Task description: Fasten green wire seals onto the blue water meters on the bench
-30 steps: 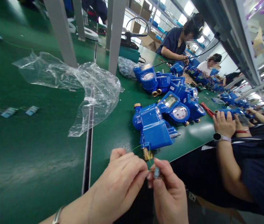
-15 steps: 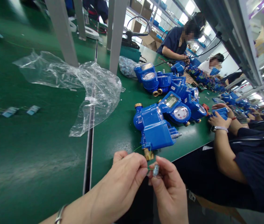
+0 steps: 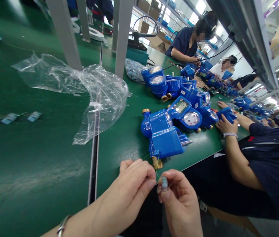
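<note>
My left hand (image 3: 136, 182) is closed in a pinch on a thin green sealing wire (image 3: 158, 161). The wire loops up to the blue water meter (image 3: 167, 141), near its brass threaded end (image 3: 157, 163). Between the thumb and fingers of my right hand (image 3: 179, 197) is a small clear and pale blue seal (image 3: 164, 183), held upright just right of my left fingertips. The meter lies on the green table (image 3: 119, 144), beyond both hands, and neither hand visibly touches it. My fingers hide the wire's end.
More blue water meters (image 3: 191, 113) crowd behind. A crumpled clear plastic bag (image 3: 104, 89) spans the table gap (image 3: 93, 168). Several seals (image 3: 34, 116) lie at left. Grey posts (image 3: 124, 39) rise at the back. At right, a co-worker's hands (image 3: 225, 123) hold another meter.
My right hand has turned the seal more upright and shifted slightly down and right. My left hand stays nearly still. The co-worker's hands and meter have moved left.
</note>
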Motion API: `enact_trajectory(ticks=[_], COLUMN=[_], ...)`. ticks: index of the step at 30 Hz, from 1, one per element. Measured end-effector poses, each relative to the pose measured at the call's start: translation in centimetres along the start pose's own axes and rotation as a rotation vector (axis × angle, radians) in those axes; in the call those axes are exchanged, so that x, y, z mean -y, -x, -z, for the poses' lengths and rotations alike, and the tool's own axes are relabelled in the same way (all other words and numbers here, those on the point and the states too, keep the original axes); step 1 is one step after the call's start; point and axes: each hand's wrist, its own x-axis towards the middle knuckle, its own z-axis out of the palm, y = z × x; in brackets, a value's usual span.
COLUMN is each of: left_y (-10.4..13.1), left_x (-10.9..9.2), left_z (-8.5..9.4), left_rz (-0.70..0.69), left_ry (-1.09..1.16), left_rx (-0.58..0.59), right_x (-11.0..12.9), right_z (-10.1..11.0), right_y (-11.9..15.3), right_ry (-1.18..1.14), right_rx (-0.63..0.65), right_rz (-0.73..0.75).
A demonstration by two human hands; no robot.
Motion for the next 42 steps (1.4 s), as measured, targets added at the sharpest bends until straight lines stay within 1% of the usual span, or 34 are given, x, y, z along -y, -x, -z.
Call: enact_trajectory(ticks=[6, 11, 12, 16, 20, 22, 26, 28, 31, 33, 35, 39, 40, 42], left_y=[0.1, 0.1, 0.1, 0.0, 0.1, 0.2, 0.6, 0.7, 0.7, 0.5, 0.4, 0.3, 0.2, 0.2], left_x=[0.1, 0.0, 0.0, 0.1, 0.1, 0.2, 0.6, 0.9, 1.1, 1.1, 1.0, 1.0, 1.0, 1.0], left_z=[-0.1, -0.1, -0.2, -0.2, -0.1, -0.2, -0.5, -0.5, -0.3, -0.1, 0.1, 0.1, 0.1, 0.1], left_rz=[-0.011, -0.015, -0.009, 0.000, -0.049, -0.019, 0.116, 0.139, 0.137, 0.171, 0.205, 0.192, 0.176, 0.147], left_ry=[-0.013, 0.006, -0.010, -0.022, 0.024, 0.030, 0.120, 0.205, 0.299, 0.327, 0.354, 0.381, 0.376, 0.356], left_rx=[-0.001, -0.043, -0.049, -0.050, -0.037, -0.044, -0.067, -0.033, 0.071, 0.116, 0.124, 0.039, 0.014, -0.027], right_x=[-0.3, -1.0, -1.2, -1.1, -0.8, -0.7, -0.8, -0.6, -0.3, -0.3, -0.5, -1.0, -1.1, -1.3], right_z=[-0.5, -0.2, -0.2, -0.2, -0.2, -0.2, -0.3, -0.4, -0.6, -0.6, -0.7, -1.0, -1.1, -1.4], right_y=[-0.2, 0.1, 0.2, 0.1, 0.0, -0.1, -0.3, -0.4, -0.5, -0.5, -0.4, -0.1, -0.1, 0.0], right_ry=[-0.089, 0.115, 0.113, 0.044, 0.213, 0.264, 0.169, 0.198, 0.307, 0.351, 0.459, 0.823, 0.886, 0.983], right_rx=[-0.015, -0.057, -0.056, -0.031, 0.002, 0.018, 0.043, 0.056, 0.060, -0.019, -0.088, -0.077, -0.095, -0.154], right_rz=[-0.026, 0.132, 0.145, 0.106, 0.200, 0.216, 0.140, 0.131, 0.169, 0.218, 0.308, 0.602, 0.664, 0.741])
